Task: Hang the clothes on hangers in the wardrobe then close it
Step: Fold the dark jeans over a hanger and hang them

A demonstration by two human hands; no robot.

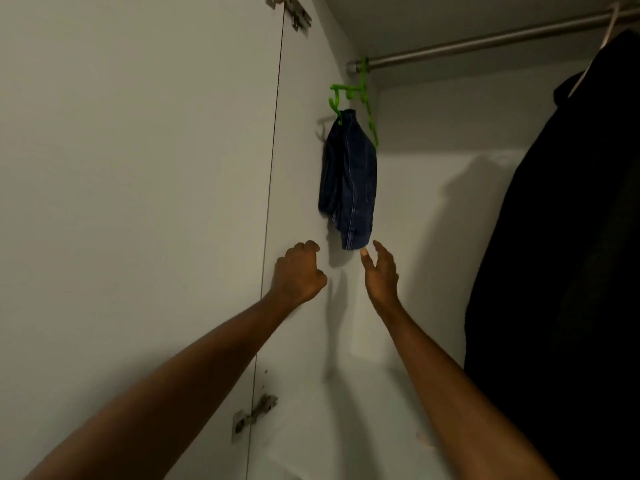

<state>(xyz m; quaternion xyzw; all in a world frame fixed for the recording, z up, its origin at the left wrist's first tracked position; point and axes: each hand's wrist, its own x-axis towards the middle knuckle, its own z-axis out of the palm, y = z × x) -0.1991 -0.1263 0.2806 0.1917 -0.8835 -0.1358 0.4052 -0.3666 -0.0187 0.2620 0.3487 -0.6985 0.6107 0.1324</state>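
A small dark blue denim garment (349,181) hangs from a green plastic hanger (360,95) hooked on the metal rail (485,41) at the left end of the wardrobe. My left hand (299,271) is raised just below and left of the garment, fingers curled, holding nothing. My right hand (379,268) reaches up just under the garment's lower edge with fingers straight; the fingertips are close to the hem, and contact cannot be told.
A large black garment (561,237) on a pale hanger (609,26) fills the right side of the wardrobe. The white side panel carries door hinges, one at the top (294,8) and one lower down (254,415). The open door (131,202) stands at left.
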